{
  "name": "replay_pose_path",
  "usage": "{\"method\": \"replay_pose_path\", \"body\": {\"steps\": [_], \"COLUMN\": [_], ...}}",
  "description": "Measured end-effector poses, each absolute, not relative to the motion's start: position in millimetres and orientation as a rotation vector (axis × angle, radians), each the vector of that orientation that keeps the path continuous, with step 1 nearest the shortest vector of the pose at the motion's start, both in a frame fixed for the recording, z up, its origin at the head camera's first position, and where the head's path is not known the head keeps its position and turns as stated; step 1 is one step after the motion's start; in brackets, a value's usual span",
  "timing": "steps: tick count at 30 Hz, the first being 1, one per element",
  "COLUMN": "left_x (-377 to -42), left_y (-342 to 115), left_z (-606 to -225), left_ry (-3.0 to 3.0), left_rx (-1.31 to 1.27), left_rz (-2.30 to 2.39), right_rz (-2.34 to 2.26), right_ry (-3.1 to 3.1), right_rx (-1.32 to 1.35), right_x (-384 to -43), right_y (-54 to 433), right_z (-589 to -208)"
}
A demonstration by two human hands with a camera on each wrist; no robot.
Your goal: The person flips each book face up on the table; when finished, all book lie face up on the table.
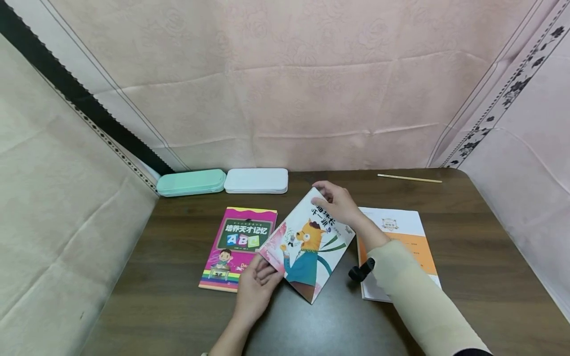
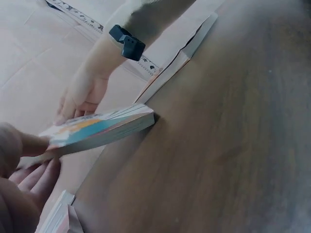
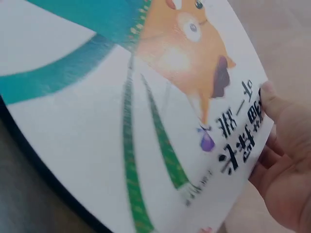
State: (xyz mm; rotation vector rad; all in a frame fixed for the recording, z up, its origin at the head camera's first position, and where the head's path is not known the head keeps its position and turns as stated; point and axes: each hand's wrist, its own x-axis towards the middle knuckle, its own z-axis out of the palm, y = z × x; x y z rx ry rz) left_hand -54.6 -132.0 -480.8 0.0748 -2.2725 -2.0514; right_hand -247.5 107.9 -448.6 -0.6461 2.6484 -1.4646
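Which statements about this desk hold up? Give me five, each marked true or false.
1. The left hand and right hand hold the animal-cover book. True.
2. The pink book lies right of the held book. False: in the head view, the pink book lies left of it.
3. The mint case sits beside the white case. True.
4. The thin stick lies across the mint case. False: the thin stick lies on the desk.
5. The right sleeve is bright red. False: it is pale.
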Motion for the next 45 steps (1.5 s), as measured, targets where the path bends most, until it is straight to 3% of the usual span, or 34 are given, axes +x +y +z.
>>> {"method": "replay_pose_path", "body": {"steps": [6,13,27,45], "left_x": [-60,-62,-66,-54], "left_y": [-143,-148,-150,-128], "left_z": [-484,-490,-488,-477], "left_ry": [-2.288,-2.515,-2.621,-2.951], "left_rx": [0.204,0.062,-0.008,-0.172], "left_rz": [-1.823,-1.416,-1.370,-1.085], "right_rz": [-1.336,-1.249,-1.050,-0.647], "right_ry": [2.596,2.525,2.716,2.899], "right_rx": [-0.530,-0.508,-0.531,-0.239], "right_x": [-250,-247,-221,-196], "right_y": [92,91,121,147], "right_z": [-472,-487,-472,-454]}}
